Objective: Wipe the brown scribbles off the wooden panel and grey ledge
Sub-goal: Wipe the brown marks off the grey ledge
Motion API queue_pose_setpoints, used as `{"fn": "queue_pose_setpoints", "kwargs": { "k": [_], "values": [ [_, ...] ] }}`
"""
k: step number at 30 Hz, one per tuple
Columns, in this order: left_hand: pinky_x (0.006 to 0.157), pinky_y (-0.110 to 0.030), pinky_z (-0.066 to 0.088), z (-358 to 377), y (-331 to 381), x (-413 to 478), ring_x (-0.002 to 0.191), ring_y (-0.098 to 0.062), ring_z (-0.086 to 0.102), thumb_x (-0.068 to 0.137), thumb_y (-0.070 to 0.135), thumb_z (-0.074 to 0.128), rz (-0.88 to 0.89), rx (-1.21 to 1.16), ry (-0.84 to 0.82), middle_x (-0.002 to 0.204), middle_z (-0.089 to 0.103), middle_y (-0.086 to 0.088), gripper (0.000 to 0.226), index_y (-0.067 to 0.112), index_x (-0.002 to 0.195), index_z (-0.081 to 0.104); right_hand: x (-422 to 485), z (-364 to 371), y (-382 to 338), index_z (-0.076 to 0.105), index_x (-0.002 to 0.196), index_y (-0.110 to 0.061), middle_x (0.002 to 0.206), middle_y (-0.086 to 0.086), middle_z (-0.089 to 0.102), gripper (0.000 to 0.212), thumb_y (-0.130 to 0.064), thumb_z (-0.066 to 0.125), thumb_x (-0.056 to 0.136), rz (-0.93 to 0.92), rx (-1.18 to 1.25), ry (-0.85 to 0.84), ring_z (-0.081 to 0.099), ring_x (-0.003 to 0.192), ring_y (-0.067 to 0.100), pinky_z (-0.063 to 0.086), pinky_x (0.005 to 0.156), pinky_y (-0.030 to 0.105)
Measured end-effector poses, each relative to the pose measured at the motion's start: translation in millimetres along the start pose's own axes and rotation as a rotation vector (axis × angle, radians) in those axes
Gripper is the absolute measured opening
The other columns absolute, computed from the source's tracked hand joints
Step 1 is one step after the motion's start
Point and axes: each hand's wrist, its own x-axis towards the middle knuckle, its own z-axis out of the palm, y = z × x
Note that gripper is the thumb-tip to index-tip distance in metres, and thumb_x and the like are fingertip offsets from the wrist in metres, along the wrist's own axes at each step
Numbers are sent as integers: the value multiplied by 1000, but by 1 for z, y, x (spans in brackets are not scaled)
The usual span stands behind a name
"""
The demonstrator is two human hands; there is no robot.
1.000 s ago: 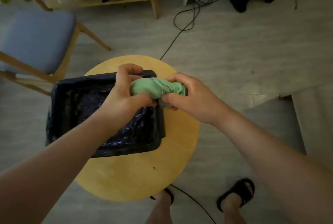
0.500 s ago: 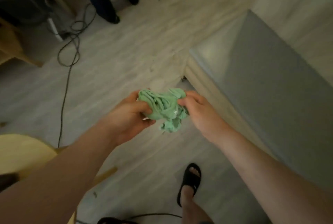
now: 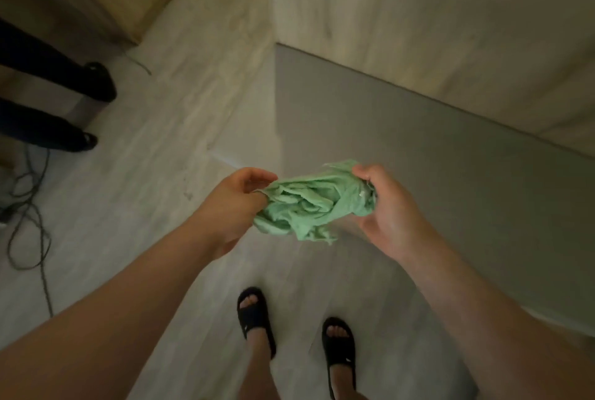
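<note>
The wooden panel [image 3: 434, 29] fills the upper right of the frame, pale and upright. The grey ledge [image 3: 418, 148] runs below it from the centre down to the right edge. Both look hard, flat and fixed, so they should take firm rubbing. No brown marks can be made out on the parts shown; the picture is dim and slightly blurred.

The cloth [image 3: 309, 203] sits in mid-air at the centre of the frame, in front of the ledge's near corner and touching neither surface. It is a green rag, bunched and creased with frayed edges hanging below. It looks light, soft and limp, and probably won't slip or break. It would likely wipe best gathered into a pad in one palm, loose edges tucked in, with the fingers pressing flat behind it.

The left hand [image 3: 235, 206] pinches the rag's left end with curled fingers. The right hand [image 3: 389, 216] grips the right end, fingers wrapped round the fabric.

Black sandals [image 3: 257, 319] stand at the lower centre, and a cable [image 3: 29, 232] trails along the left edge.
</note>
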Motion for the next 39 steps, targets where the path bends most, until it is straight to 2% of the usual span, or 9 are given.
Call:
{"fn": "queue_pose_setpoints", "kwargs": {
  "k": [8, 11, 15, 18, 22, 28, 31, 35, 39],
  "values": [
    [57, -27, 56, 54, 51, 57, 70, -28, 64, 71, 21, 53, -147, -100, -389, 76, 65, -12, 18, 7, 71, 65, 29, -58, -16, 63, 108, -18, 105, 15, 70, 23, -27, 71, 89, -16, 396, 218, 69, 88, 29, 57, 80, 41],
    [67, -33, 60, 56, 58, 81, 86, -30, 72, 96, 26, 42, -209, -208, -398, 97, 71, -15, 33, 6, 97, 68, 55, -59, 3, 58, 130, -18, 123, 18, 66, 60, -66, 55, 94, 224, 280, 471, 71, 102, 34, 58, 90, 46],
    [71, -38, 62, 47, 73, 111, 97, -28, 76, 107, 44, 33, -303, -241, -368, 119, 74, -13, 55, 9, 133, 65, 80, -30, 38, 61, 133, -3, 121, 21, 72, 90, -81, 36, 94, 399, 271, 397, 74, 99, 31, 60, 78, 38],
    [71, -37, 63, 36, 85, 129, 93, -27, 74, 103, 47, 38, -381, -300, -357, 124, 69, -10, 59, 9, 142, 60, 95, -3, 37, 66, 129, -15, 120, 8, 73, 71, -74, 44, 96, 332, 199, 379, 71, 105, 22, 55, 89, 36],
    [73, -40, 64, 21, 95, 146, 91, -31, 74, 87, 46, 49, -410, -370, -440, 115, 71, -16, 55, 5, 107, 79, 119, 22, 21, 68, 98, -41, 105, -26, 72, 34, -65, 45, 99, 167, -133, 330, 65, 94, -12, 45, 87, 19],
    [81, -41, 63, 2, 88, 158, 103, -30, 75, 98, 52, 36, -392, -400, -494, 126, 72, -14, 62, 11, 113, 80, 150, 38, 19, 64, 136, -26, 127, -4, 71, 101, -99, 47, 68, 268, -96, 389, 66, 120, 19, 48, 108, 43],
    [97, -41, 58, -10, 77, 167, 117, -26, 68, 103, 55, 33, -366, -421, -496, 139, 66, -7, 62, 16, 130, 72, 154, 44, 20, 61, 133, -6, 121, 16, 72, 105, -94, 42, 80, 517, 132, 306, 68, 116, 34, 48, 108, 50],
    [105, -45, 54, -20, 71, 176, 126, -27, 64, 106, 48, 33, -271, -353, -433, 140, 66, -8, 57, 13, 140, 62, 157, 56, 23, 73, 117, -9, 111, 12, 76, 39, -39, 51, 107, 219, 324, 337, 74, 96, 26, 58, 89, 39],
    [108, -49, 49, -37, 60, 185, 123, -27, 67, 108, 39, 45, -127, -218, -198, 130, 71, -10, 44, 11, 132, 68, 160, 46, 22, 68, 116, -15, 109, 3, 78, 23, -22, 47, 110, -4, 210, 541, 75, 100, 19, 61, 91, 41]
  ]
}}
